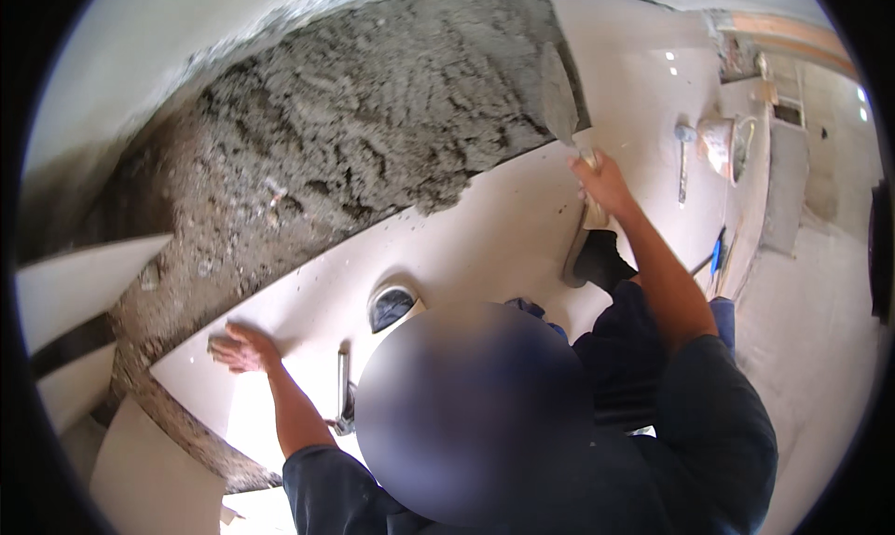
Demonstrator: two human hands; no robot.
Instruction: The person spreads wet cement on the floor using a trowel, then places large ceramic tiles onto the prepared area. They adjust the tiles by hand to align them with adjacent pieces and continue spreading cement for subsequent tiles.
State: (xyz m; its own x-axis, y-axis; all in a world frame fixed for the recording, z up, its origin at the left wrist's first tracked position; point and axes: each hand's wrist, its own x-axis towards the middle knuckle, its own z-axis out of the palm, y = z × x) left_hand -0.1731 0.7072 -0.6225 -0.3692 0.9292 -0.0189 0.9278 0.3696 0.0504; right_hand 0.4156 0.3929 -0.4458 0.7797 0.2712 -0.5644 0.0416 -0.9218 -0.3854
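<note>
Leftward, pale slabs (98, 279) lie near the left hand (244, 349), which is open, fingers apart, at the near-left end of the white tile (503, 209). A metal tool (344, 386) lies just right of it. Beyond the tile, grey mortar (373, 97) spreads between the hands. Over its right edge sits the trowel (559, 97), its blade pointing away from the right hand (604, 183), whose fingers wrap the handle. Farther right stands a bucket (718, 146).
</note>
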